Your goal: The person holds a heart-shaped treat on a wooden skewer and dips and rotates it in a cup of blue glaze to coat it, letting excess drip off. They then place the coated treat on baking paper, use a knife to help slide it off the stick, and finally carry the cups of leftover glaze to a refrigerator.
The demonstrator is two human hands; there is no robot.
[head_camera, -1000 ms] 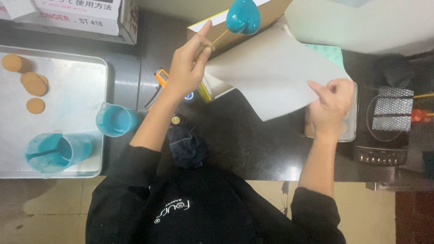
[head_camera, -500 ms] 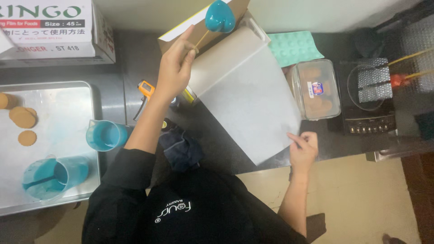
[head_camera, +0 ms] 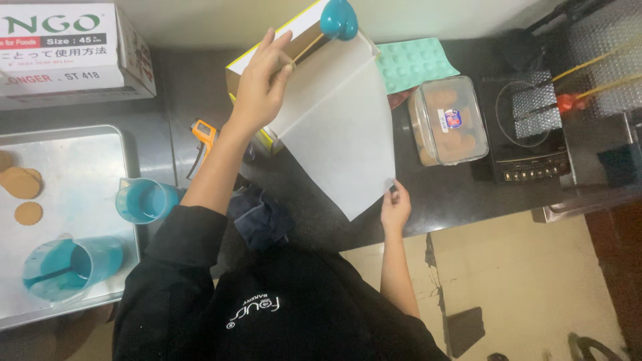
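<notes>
On the dark table [head_camera: 455, 194], near its back edge, the left hand [head_camera: 257, 93] is gripping the long yellow-edged dispenser box [head_camera: 284, 47] of baking paper, fingers wrapped over its top edge and pressing it down. A white sheet of baking paper [head_camera: 338, 134] is running out of the box toward the person, widening and then narrowing to a corner at the table's front edge. The right hand [head_camera: 396, 207] is pinching that near corner between thumb and fingers, holding the sheet taut above the tabletop. A teal heart-shaped piece on a thin wooden stick [head_camera: 338, 19] is sitting at the far end of the box, just past the left fingertips.

Beside the sheet on the right, a clear lidded container of round biscuits [head_camera: 447, 120] is standing on the table, with a pale green dimpled silicone mat [head_camera: 411, 63] lying behind it. Further right, a black induction cooker [head_camera: 528, 154] is carrying a wire rack. To the left, an orange infrared thermometer [head_camera: 202, 137] is lying near a clear cup of teal liquid [head_camera: 144, 200]. A metal baking tray [head_camera: 80, 174] at the far left is holding round biscuits [head_camera: 23, 187] and a measuring jug of teal liquid [head_camera: 63, 267]. A white cardboard box [head_camera: 67, 53] is standing behind the tray.
</notes>
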